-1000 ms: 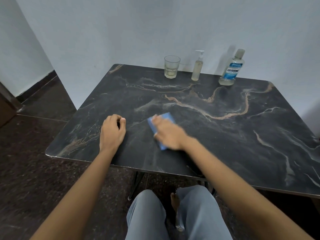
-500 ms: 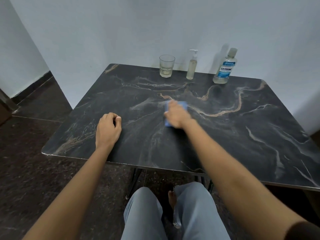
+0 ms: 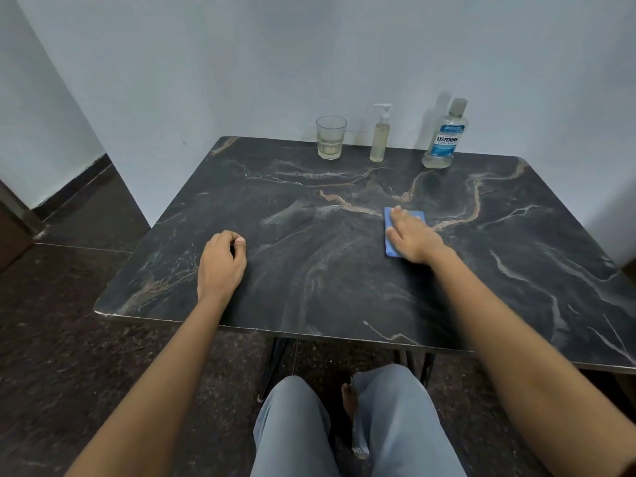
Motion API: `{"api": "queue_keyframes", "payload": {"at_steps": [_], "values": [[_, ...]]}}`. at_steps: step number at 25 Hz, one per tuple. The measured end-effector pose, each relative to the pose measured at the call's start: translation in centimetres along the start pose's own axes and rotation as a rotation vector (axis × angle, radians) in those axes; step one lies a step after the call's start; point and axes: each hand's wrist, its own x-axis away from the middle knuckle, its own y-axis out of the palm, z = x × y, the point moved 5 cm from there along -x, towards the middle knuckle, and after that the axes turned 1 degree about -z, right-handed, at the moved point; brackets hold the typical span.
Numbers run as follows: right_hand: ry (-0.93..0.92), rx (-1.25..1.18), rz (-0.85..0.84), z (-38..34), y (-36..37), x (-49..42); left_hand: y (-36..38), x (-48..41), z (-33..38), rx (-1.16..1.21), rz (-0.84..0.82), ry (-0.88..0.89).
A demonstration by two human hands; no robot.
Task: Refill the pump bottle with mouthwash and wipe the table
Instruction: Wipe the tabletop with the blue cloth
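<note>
Currently, I read the right grip (image 3: 411, 237) as flat and apart: fingers straight, palm down, pressing on the blue cloth (image 3: 389, 251). The cloth lies on the table (image 3: 309, 287), just right of the centre of the frame. Blue edges show along the left side of the hand and beyond the fingertips; the hand hides the rest.

The left grip (image 3: 222, 266) rests on the table at centre left of the frame, near the front edge. Its fingers are curled together under the palm, thumb against the forefinger, and it clamps nothing. The two grips are well apart.

Three items stand upright in a row along the far edge of the table, at the upper centre of the frame and against the pale wall (image 3: 241, 63):

1. Glass (image 3: 331, 137), on the left. A shallow layer of pale liquid sits at its bottom.
2. Pump bottle (image 3: 380, 136), in the middle. The white pump head is fitted, and pale yellowish liquid fills most of the body.
3. Mouthwash bottle (image 3: 445, 139), on the right. The cap is on, the label is blue, and the liquid level is low.

None of the three touches another, and all are well apart from both grips.

At the bottom of the frame, below the table edge, I see grey trouser legs (image 3: 344, 425) and a bare foot (image 3: 349, 397) over the dark floor (image 3: 69, 339).
</note>
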Motion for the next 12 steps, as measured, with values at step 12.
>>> {"api": "queue_keyframes", "payload": {"at_steps": [12], "values": [[-0.635,0.054,-0.091,-11.9,3.7,7.1,0.2,-0.2,0.0,-0.012,-0.001,0.011]]}}
